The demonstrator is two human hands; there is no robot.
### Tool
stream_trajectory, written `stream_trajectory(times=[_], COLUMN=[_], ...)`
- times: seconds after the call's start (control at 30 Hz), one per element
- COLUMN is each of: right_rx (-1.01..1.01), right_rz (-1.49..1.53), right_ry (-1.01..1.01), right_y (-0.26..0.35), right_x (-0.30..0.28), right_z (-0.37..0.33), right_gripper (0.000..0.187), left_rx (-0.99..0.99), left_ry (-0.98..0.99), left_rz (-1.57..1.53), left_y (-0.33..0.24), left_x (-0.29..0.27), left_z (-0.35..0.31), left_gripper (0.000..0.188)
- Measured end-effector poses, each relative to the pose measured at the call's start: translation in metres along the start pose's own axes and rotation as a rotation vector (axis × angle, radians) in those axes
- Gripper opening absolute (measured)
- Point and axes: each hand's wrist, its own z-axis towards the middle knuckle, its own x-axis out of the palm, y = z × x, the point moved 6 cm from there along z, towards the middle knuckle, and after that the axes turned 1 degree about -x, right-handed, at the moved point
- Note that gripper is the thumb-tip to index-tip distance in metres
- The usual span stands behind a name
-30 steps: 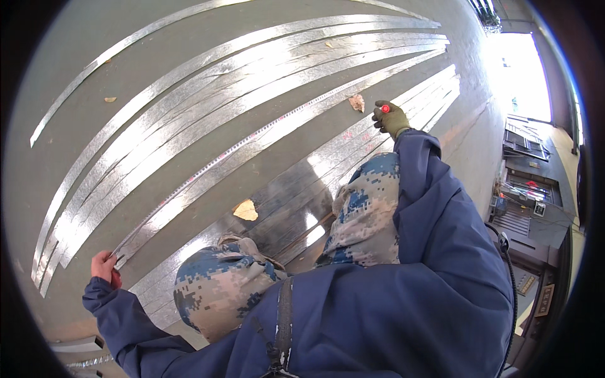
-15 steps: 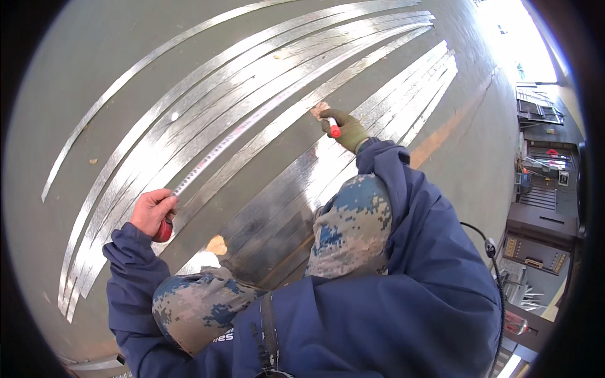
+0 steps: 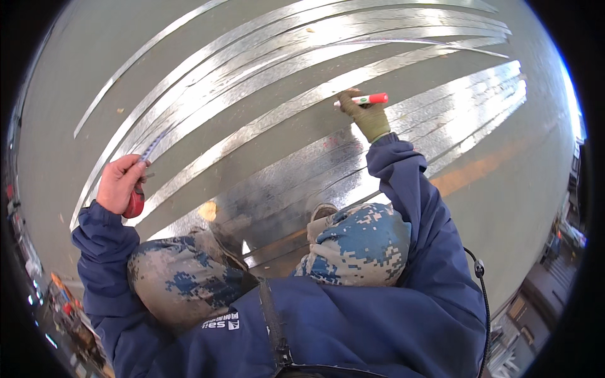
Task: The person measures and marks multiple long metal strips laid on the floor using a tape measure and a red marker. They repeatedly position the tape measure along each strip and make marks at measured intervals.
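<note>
My bare left hand (image 3: pixel 118 184) is closed around a red tape measure (image 3: pixel 134 204). Its thin blade (image 3: pixel 153 145) comes out past my thumb and stretches along the shiny metal strips (image 3: pixel 208 94) to the far right. My right hand (image 3: pixel 368 121), in an olive-green glove, grips a white marker (image 3: pixel 377 99) with a red end pointing right. That hand hovers at or just over a separate narrow strip (image 3: pixel 277 116); whether the marker touches the metal I cannot tell.
A second batch of metal strips (image 3: pixel 454 107) lies to the right and runs back below my knees. One lone strip (image 3: pixel 148 53) lies at the far left. A yellowish scrap (image 3: pixel 208 211) rests near my left knee. Cluttered gear (image 3: pixel 66 309) stands at the lower left.
My view has turned, so the strips appear swung round. My right hand has turned the marker, its red end now pointing right instead of toward me. The left hand keeps hold of the tape measure.
</note>
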Motion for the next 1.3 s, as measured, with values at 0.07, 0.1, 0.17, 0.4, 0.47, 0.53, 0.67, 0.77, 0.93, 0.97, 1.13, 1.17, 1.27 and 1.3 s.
stream_trajectory(times=[0.07,0.1,0.17,0.4,0.47,0.53,0.67,0.77,0.93,0.97,1.13,1.17,1.27,1.3], right_rx=[0.023,-0.007,-0.074,0.037,0.056,0.065,0.032,0.003,0.007,0.002,0.01,0.002,-0.028,-0.04], right_rz=[-0.145,-0.203,-0.314,-0.361,-0.433,-0.505,-0.612,-0.601,-0.562,-0.551,-0.329,-0.322,-0.357,-0.378], right_ry=[0.003,-0.013,-0.04,-0.092,-0.08,-0.077,-0.092,-0.11,-0.093,-0.081,-0.147,-0.158,-0.167,-0.166], right_y=[-0.004,-0.007,-0.01,-0.059,-0.062,-0.06,-0.054,-0.054,-0.064,-0.065,-0.08,-0.079,-0.075,-0.073], right_x=[-0.001,0.003,0.016,0.016,0.017,0.018,0.022,0.024,0.019,0.019,0.009,0.009,0.008,0.008], right_z=[0.007,0.012,0.026,0.053,0.055,0.055,0.052,0.051,0.054,0.055,0.064,0.064,0.065,0.065], right_gripper=[0.023,0.023,0.023,0.034,0.034,0.034,0.033,0.032,0.033,0.033,0.032,0.031,0.032,0.032], left_rx=[-0.021,-0.038,-0.05,-0.096,-0.116,-0.096,-0.104,-0.094,-0.098,-0.099,-0.074,-0.08,-0.082,-0.076], left_ry=[-0.022,-0.023,-0.061,-0.02,0.009,0.005,0.011,0.026,0.037,0.038,0.064,0.059,0.052,0.051], left_rz=[0.035,0.063,0.083,0.062,0.093,0.093,0.086,0.108,0.081,0.078,0.089,0.086,0.067,0.056], left_y=[-0.01,-0.013,-0.007,-0.005,-0.004,-0.001,0.001,0.001,0.003,0.004,0.005,0.004,0.004,0.003], left_x=[0.006,0.011,0.026,0.028,0.03,0.031,0.037,0.04,0.041,0.041,0.041,0.041,0.041,0.042], left_z=[-0.014,-0.017,-0.019,-0.018,-0.017,-0.013,-0.006,-0.002,0.0,0.0,0.004,0.004,0.004,0.004], left_gripper=[0.02,0.02,0.021,0.022,0.022,0.022,0.023,0.022,0.022,0.022,0.022,0.022,0.022,0.022])
